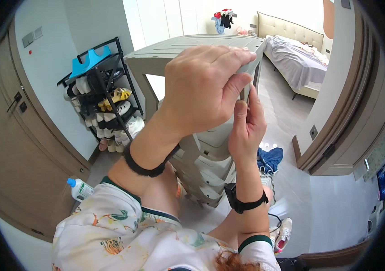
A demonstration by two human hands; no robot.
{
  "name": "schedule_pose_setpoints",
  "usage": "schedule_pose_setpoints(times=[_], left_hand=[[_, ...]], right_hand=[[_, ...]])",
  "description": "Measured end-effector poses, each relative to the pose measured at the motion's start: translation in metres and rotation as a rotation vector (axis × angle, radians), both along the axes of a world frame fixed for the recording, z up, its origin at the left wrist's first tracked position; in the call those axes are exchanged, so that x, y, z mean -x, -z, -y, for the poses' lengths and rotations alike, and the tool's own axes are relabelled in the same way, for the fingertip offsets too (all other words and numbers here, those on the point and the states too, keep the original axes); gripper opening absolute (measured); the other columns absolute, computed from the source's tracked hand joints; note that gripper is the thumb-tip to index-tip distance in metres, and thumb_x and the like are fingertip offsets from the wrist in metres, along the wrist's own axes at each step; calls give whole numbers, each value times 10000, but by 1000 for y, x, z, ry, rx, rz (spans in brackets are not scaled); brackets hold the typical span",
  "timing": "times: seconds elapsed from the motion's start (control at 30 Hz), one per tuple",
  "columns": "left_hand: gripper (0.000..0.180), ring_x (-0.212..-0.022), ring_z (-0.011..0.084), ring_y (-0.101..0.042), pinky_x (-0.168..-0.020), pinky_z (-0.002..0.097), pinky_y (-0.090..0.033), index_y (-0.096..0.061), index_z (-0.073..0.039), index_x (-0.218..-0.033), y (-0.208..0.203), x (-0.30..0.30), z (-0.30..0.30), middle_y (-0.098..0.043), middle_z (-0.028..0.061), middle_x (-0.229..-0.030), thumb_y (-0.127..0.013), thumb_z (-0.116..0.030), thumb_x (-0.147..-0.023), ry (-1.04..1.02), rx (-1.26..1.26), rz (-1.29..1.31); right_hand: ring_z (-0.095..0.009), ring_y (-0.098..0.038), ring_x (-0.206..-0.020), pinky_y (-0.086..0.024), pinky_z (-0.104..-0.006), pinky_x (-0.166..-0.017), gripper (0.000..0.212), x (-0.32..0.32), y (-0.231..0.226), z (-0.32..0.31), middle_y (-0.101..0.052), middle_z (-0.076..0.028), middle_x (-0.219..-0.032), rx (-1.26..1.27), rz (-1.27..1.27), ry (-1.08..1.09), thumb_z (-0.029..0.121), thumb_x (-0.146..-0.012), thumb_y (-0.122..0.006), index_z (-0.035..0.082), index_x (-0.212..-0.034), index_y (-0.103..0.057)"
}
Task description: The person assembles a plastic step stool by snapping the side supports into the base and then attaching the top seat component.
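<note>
Rack (210, 147), grey plastic, tiered, stands right under and ahead of my hands. Left hand (208, 86) looks clamped over the near right corner of its top panel (170, 45), fingers bent, thumb lower. Right hand (248, 128) sits just below, thumb and fingers close together at the corner post; can't tell if they're clamped. Best keep the left bracing, right steadying the post, pressure even. Shoe stand (115, 90): left of left hand. Jeans (270, 159): near, below right hand.

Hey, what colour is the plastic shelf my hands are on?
The plastic shelf is greyish beige, best seen in the head view.
</note>
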State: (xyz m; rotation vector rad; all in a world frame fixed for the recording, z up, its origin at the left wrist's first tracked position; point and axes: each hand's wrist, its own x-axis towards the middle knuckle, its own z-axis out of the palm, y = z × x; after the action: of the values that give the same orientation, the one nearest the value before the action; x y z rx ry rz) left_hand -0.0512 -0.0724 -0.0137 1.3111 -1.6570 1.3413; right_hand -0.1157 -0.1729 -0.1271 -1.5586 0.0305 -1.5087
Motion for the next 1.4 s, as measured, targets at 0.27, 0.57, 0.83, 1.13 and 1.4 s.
schedule_pose_setpoints(times=[0.27, 0.57, 0.83, 1.13, 1.4], left_hand=[[168, -785, 272, -672, -721, 350, -512, -705, -69, -948, 2, -1, 9, -706, 101, -875, -632, -156, -824, 70, 77, -74], [357, -988, 341, -601, -890, 401, -452, -593, -9, -1174, 4, -20, 0, -648, 191, -1051, -602, -224, -889, 121, -2, -31], [339, -1039, 312, -559, -940, 362, -410, -573, -16, -1176, 94, -37, -68, -598, 151, -1119, -619, -201, -895, 90, 75, -388], [369, -974, 338, -565, -879, 384, -436, -597, -14, -1115, 142, -57, -57, -609, 134, -1065, -671, -265, -854, -42, -31, -299], [382, -967, 340, -554, -871, 405, -452, -596, -27, -1066, 144, -45, -57, -577, 152, -1026, -715, -258, -786, 7, -40, -433]], right_hand=[[-237, -564, -838, -459, -324, -741, 387, -8, -3, -7, -601, -135, -931, 51, 81, 75, 98, -904, -588, -3, -1274, -546], [-92, -552, -850, -448, -233, -760, 419, 3, 2, 32, -607, -39, -969, 106, 19, -249, 236, -988, -551, -5, -1325, -488], [-217, -548, -1065, -421, -317, -907, 649, 24, 26, 8, -556, -139, -1187, 318, 74, 200, 155, -796, -768, -12, -1341, -458], [-213, -649, -972, -351, -371, -1012, 324, 33, 37, -42, -696, -39, -995, 808, -325, 578, 269, -813, -722, 88, -1078, -678], [-143, -668, -882, -395, -299, -919, 159, 35, 39, -32, -718, 13, -924, 919, -305, 673, 151, -812, -745, 116, -966, -733]])
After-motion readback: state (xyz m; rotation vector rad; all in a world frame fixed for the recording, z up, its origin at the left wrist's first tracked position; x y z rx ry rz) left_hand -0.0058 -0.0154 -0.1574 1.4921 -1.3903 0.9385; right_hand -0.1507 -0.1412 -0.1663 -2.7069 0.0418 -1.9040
